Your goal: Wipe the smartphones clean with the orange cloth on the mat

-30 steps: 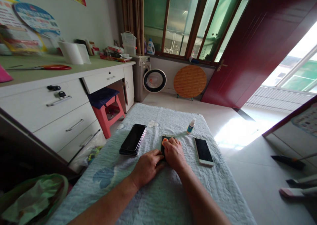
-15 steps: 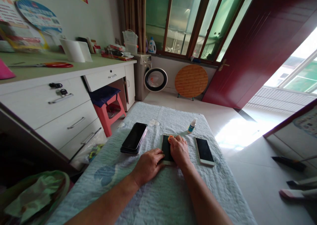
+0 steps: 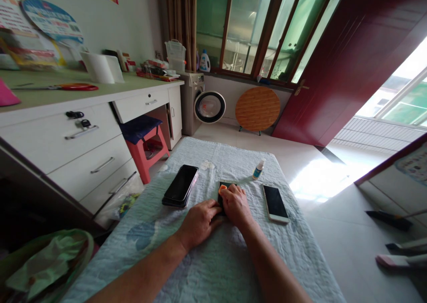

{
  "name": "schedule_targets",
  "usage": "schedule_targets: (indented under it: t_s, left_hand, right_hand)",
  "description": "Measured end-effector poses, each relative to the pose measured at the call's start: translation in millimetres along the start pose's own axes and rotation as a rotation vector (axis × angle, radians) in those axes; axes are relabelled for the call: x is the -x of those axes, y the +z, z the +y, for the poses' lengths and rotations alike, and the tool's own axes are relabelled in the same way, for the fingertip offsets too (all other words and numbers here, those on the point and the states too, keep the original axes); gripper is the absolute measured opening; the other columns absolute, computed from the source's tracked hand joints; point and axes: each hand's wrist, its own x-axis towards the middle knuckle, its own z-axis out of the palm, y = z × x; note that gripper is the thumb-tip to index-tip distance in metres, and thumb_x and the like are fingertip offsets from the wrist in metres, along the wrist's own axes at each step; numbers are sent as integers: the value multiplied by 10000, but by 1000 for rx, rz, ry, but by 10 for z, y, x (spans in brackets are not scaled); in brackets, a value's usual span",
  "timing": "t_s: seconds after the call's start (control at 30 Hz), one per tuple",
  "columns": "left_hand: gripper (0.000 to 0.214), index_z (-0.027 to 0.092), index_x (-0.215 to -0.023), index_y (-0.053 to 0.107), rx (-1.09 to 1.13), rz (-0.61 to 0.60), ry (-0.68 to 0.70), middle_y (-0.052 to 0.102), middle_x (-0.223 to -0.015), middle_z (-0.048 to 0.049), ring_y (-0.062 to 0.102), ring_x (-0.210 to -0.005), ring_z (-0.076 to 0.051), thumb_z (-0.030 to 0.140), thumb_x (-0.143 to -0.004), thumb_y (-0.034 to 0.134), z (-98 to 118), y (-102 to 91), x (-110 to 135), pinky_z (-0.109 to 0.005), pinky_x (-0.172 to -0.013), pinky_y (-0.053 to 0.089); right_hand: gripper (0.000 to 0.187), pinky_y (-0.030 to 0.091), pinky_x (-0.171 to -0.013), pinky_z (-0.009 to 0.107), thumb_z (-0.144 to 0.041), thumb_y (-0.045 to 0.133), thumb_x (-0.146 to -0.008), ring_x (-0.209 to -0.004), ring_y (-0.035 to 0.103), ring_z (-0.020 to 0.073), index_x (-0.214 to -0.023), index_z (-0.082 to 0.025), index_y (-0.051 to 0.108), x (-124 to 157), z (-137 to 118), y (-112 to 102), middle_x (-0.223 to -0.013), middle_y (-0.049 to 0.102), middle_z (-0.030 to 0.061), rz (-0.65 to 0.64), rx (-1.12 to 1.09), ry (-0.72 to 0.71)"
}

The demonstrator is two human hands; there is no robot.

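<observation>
A smartphone (image 3: 220, 199) lies face up on the quilted cloth, mostly hidden under both hands. My left hand (image 3: 199, 222) holds it at its lower left edge, fingers curled against the side. In my right hand (image 3: 235, 205) a small orange pad (image 3: 223, 188) is pinched and pressed on the upper left of the dark screen. To the right lies a second smartphone (image 3: 276, 204) with a white frame. A stack of phones (image 3: 181, 185) sits to the left. Beyond the right hand stands a small spray bottle (image 3: 258, 169) with a blue label.
The pale blue quilted cloth (image 3: 213, 267) covers the surface under the phones. A red stool (image 3: 143, 149) and a white drawer desk (image 3: 83, 147) stand on the left. Farther back are a washing machine (image 3: 193, 103) with its door open and a round wooden tabletop (image 3: 258, 109).
My right hand and the orange pad have slid to the left and slightly down across the phone's screen. My left hand stays at the phone's edge.
</observation>
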Motion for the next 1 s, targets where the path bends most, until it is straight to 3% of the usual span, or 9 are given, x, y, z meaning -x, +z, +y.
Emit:
schedule_targets:
  t_s: [0.5, 1.0]
  left_hand:
    - [230, 217, -1076, 673, -58, -15, 11, 664, -1129, -41, 636, -1038, -213, 186, -848, 672, -11, 10, -8, -323, -937, 502]
    - [216, 216, -1075, 675, -64, -16, -6, 656, -1103, -36, 634, -1012, -219, 234, -859, 677, 4, 2, 2, -322, -916, 503]
  right_hand:
    - [248, 269, -770, 305, -215, 428, -972, -906, 522, 188, -989, -230, 676, -7, 156, -102, -943, 622, 61, 43, 94, 265]
    - [290, 279, -802, 307, -233, 357, -999, -951, 499, 202, -1080, -248, 635, -65, 63, 10, -1036, 600, 74, -16, 70, 133]
